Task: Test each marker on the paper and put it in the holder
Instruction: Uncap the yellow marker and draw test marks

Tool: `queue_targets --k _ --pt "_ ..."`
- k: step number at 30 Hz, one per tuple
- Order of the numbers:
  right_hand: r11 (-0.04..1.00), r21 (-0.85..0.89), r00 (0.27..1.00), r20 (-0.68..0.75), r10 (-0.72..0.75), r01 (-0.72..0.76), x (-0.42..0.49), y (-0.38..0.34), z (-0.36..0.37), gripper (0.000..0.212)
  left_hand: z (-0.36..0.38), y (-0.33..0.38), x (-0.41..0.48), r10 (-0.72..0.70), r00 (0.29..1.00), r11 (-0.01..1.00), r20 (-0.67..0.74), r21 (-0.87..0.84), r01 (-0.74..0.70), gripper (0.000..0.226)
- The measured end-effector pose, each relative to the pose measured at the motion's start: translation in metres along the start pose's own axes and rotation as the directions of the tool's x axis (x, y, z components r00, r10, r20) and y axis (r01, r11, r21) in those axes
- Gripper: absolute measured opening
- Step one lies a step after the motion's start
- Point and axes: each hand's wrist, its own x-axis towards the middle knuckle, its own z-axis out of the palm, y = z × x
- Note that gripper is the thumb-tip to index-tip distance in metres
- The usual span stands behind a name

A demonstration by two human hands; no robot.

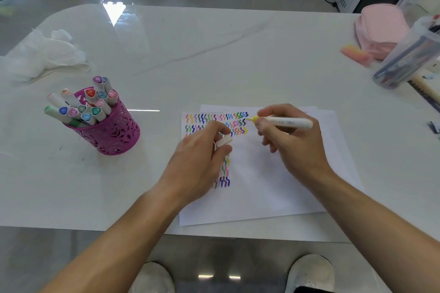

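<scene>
Risk sits at the yellow tip: the right hand [292,143] grips the marker [288,122] just beside crowded squiggles on the paper [273,185] near the tabletop's [214,54] front edge, so any overlap could hide a faint test. The left hand [202,150] pinches the cap [223,141], which might slip; the holder [114,133] stands toward the left edge.

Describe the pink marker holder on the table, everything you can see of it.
The holder is a round magenta cup, seemingly metal, its wall pierced with a leafy cut-out pattern. It stands upright on the white table, left of the paper. It is crowded with white-barrelled markers with coloured end caps, most leaning left. Only the table and those markers touch it.
</scene>
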Motion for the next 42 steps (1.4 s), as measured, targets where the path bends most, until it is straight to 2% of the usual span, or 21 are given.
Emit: queue_targets --k 2,5,8,11,16,25,29,34,39,42 --pt "0.998 0.056 0.999 0.032 0.008 -0.010 -0.004 -0.005 0.001 0.003 -0.002 0.002 0.001 -0.067 0.996 0.995 -0.056 -0.076 0.063 0.015" --pt "0.990 0.137 0.999 0.029 0.021 -0.025 -0.011 -0.013 0.003 0.012 -0.004 0.005 0.001 -0.155 0.984 0.972 -0.088 -0.189 0.136 0.013" --pt "0.978 0.202 0.998 0.052 0.035 -0.044 -0.017 -0.020 0.006 0.022 -0.006 0.008 -0.001 -0.184 0.981 0.954 -0.068 -0.252 0.162 0.014" --pt "0.980 0.193 0.998 0.062 0.032 -0.044 -0.020 -0.021 0.007 0.020 -0.007 0.012 -0.002 -0.205 0.978 0.920 -0.029 -0.348 0.183 0.017" --pt "0.980 0.189 0.996 0.079 0.045 -0.059 -0.020 -0.018 0.007 0.018 -0.007 0.014 -0.003 -0.184 0.983 0.904 -0.018 -0.396 0.162 0.014" --pt "0.982 0.175 0.991 0.129 0.040 -0.063 -0.019 -0.016 0.008 0.014 -0.008 0.013 -0.004 -0.120 0.992 0.933 -0.030 -0.344 0.102 0.009" --pt "0.978 0.199 0.987 0.159 0.033 -0.065 -0.017 -0.019 0.005 0.022 -0.011 0.015 -0.004 -0.047 0.999 0.942 -0.016 -0.333 0.038 0.022" --pt "0.972 0.220 0.981 0.188 0.038 -0.080 -0.017 -0.021 0.006 0.025 -0.009 0.014 -0.005 -0.062 0.997 0.929 -0.040 -0.366 0.043 0.026" --pt "0.959 0.262 0.977 0.208 0.049 -0.104 -0.018 -0.021 0.007 0.024 -0.008 0.013 -0.005 -0.039 0.995 0.948 -0.092 -0.318 0.008 0.018" --pt "0.960 0.263 0.976 0.215 0.036 -0.093 -0.018 -0.022 0.006 0.023 -0.012 0.015 -0.004 0.012 0.997 0.964 -0.075 -0.266 -0.031 0.006"
